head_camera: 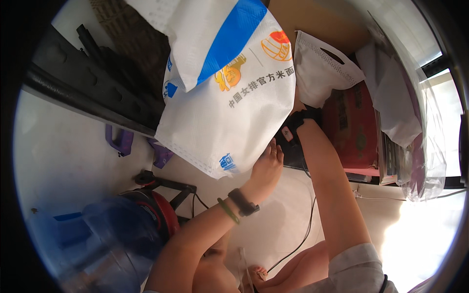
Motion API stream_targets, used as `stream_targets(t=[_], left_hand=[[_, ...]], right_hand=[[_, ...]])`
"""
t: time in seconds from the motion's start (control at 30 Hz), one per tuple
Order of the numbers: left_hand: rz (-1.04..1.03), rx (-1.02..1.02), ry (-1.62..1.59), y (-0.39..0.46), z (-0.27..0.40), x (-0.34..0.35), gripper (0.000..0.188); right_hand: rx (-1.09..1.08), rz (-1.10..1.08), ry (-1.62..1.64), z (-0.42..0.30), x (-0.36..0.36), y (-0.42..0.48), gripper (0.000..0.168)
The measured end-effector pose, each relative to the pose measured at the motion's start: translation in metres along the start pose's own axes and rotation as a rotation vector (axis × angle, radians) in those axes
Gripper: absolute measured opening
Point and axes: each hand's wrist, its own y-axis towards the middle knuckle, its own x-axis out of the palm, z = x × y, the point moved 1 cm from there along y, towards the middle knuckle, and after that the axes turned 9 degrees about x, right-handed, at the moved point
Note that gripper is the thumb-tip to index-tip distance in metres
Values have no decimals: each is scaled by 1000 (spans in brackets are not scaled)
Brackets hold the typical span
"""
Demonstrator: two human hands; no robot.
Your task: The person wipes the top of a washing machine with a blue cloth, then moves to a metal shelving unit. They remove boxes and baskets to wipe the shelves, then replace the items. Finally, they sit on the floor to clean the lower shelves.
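A large white woven bag point(253, 121) with a blue stripe and printed writing fills the upper middle. At its lower right edge is my left hand point(269, 161), with fingers bent and partly behind the bag; whether they grip it is unclear. My right hand point(299, 102) reaches behind the bag's right side and is mostly hidden, so its hold cannot be seen. A dark surface point(298, 155) lies beneath the hands. Near my right hand are a white non-woven bag point(317, 73) with a cut-out handle and a red box point(348, 128) bearing writing.
A black metal frame point(99, 84) runs along the left. Below it stand a blue transparent water bottle point(110, 234) and a red-and-black device point(165, 208). Purple objects point(124, 141) lie near the wall. A black cable point(311, 219) crosses the floor. Clear plastic wrapping point(428, 164) hangs at right.
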Motion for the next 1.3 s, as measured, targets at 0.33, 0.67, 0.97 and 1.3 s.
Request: stream_targets(t=[0.33,0.67,0.97,1.3], left_hand=[[136,-23,-137,2,-5,1,36],[-47,1,-39,1,1,12,38],[-221,129,109,7,-4,-16,40],[43,-70,-151,4,0,7,34]], right_hand=[[-82,-208,363,-6,-47,-54,39],[-118,-63,668,-18,-17,28,28],[-180,-214,399,-10,45,20,32],[-157,-356,334,-8,-28,-55,25]])
